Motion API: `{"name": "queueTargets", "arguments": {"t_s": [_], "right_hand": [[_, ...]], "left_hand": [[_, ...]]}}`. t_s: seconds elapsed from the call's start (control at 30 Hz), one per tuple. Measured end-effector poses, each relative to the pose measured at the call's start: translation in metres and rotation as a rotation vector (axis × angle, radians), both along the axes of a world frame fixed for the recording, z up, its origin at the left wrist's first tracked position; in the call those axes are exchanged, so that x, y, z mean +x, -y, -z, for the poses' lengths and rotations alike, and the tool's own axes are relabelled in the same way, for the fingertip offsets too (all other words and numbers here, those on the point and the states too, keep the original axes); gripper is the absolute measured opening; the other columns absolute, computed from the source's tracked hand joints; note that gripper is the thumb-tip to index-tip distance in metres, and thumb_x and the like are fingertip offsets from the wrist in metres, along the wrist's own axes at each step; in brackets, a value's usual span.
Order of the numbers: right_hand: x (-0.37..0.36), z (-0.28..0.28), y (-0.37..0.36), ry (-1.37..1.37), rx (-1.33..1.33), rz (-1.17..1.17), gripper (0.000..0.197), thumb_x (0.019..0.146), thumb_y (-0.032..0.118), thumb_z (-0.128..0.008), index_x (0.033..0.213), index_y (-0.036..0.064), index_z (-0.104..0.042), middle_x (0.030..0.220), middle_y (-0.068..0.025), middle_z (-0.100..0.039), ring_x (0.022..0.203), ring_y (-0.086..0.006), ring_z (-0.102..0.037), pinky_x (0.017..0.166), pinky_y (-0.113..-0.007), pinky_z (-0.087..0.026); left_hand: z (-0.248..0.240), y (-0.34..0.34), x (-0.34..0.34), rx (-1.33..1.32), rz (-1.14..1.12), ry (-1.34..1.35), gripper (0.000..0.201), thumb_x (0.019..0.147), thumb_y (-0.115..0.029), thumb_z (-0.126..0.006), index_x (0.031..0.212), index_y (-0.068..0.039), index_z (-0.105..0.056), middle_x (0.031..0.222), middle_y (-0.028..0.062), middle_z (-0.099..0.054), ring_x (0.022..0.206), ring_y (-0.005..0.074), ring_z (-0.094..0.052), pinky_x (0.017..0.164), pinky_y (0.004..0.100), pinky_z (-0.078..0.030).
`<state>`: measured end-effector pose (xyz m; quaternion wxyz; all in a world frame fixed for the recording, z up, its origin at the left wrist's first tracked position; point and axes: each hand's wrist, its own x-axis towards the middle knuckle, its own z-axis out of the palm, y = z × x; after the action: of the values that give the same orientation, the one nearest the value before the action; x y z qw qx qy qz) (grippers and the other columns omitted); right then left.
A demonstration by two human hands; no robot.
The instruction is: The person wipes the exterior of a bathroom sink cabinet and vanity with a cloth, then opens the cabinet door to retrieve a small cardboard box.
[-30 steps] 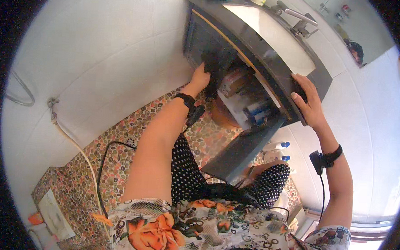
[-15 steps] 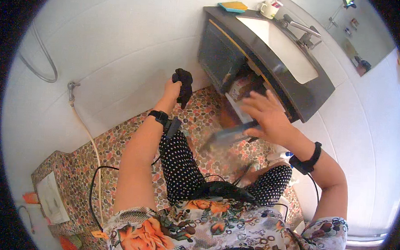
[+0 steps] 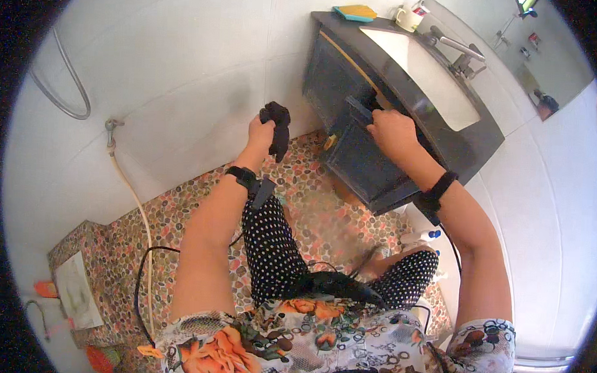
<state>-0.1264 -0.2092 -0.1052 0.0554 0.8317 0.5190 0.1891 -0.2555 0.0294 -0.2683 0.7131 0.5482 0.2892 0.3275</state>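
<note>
My left hand [image 3: 261, 134], out in front of the wall, is closed round a crumpled black cloth [image 3: 278, 130] that hangs from its fingers. My right hand [image 3: 393, 134] has its fingers curled at the upper edge of a dark cabinet door [image 3: 365, 164], gripping it. This door belongs to the dark vanity cabinet [image 3: 335, 76] under the sink and stands partly ajar. A narrow dark gap shows above it; most of the inside is hidden behind the door.
A white basin [image 3: 424, 76] with a metal tap [image 3: 458, 52] is set in the dark countertop [image 3: 487, 137]. A sponge [image 3: 356, 12] and a cup [image 3: 408, 18] stand there. Bottles [image 3: 423, 237] are on the pebble-patterned floor [image 3: 315, 177]. A hose [image 3: 140, 210] runs down the left wall.
My right hand was open and blurred beside the low-swung door; now it grips the door, which has swung up toward the cabinet and covers the inside. The left hand still holds the cloth.
</note>
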Motion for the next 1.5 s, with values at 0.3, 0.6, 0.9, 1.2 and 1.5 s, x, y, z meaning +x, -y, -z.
{"name": "queueTargets", "arguments": {"t_s": [0.3,0.6,0.9,1.2,1.5], "right_hand": [[0.009,-0.017,-0.011,0.531,-0.178,-0.051,0.080,0.076,0.024,-0.072,0.146,0.0199,-0.033,0.151,-0.0154,-0.030,0.125,-0.0346,-0.045,0.098,-0.051,-0.042],[0.012,-0.056,-0.011,0.054,-0.090,0.198,0.121,0.060,0.031,-0.088,0.152,0.0291,-0.009,0.154,-0.0180,-0.020,0.134,-0.0452,-0.035,0.094,-0.065,-0.043],[-0.002,-0.074,-0.006,0.110,-0.292,0.143,0.115,0.064,0.014,-0.083,0.152,0.0228,-0.010,0.149,-0.0265,-0.027,0.128,-0.0472,-0.041,0.097,-0.051,-0.047],[-0.016,-0.119,0.111,-0.504,-0.096,0.024,0.103,0.073,0.028,-0.080,0.151,0.0096,-0.015,0.149,-0.0260,-0.027,0.137,-0.0451,-0.028,0.115,-0.044,-0.024],[0.015,-0.036,0.124,-0.148,0.116,-0.060,0.089,0.079,0.055,-0.068,0.147,0.0105,-0.031,0.150,-0.0215,-0.030,0.136,-0.0429,-0.031,0.113,-0.049,-0.024]], "left_hand": [[-0.017,0.046,0.021,-0.007,0.162,-0.096,0.032,0.087,0.001,-0.051,0.118,0.003,-0.056,0.106,0.0133,-0.062,0.091,0.0253,-0.061,0.077,0.0406,-0.049],[0.023,0.026,0.029,0.036,0.094,0.011,0.031,0.086,0.001,-0.052,0.117,0.002,-0.056,0.106,0.0143,-0.064,0.094,0.0268,-0.063,0.079,0.0387,-0.051],[0.000,0.074,0.080,0.341,0.099,0.183,0.045,0.085,-0.007,-0.061,0.129,0.000,-0.049,0.127,0.0217,-0.053,0.116,0.0349,-0.052,0.099,0.0398,-0.041],[-0.005,0.120,0.134,0.763,-0.063,0.119,0.054,0.086,-0.020,-0.067,0.133,-0.003,-0.046,0.131,0.0253,-0.046,0.122,0.0421,-0.042,0.105,0.0474,-0.035],[0.064,0.067,0.161,0.673,0.053,-0.030,0.058,0.092,-0.030,-0.065,0.134,0.003,-0.043,0.129,0.0273,-0.048,0.118,0.0414,-0.048,0.096,0.0471,-0.044]]}}
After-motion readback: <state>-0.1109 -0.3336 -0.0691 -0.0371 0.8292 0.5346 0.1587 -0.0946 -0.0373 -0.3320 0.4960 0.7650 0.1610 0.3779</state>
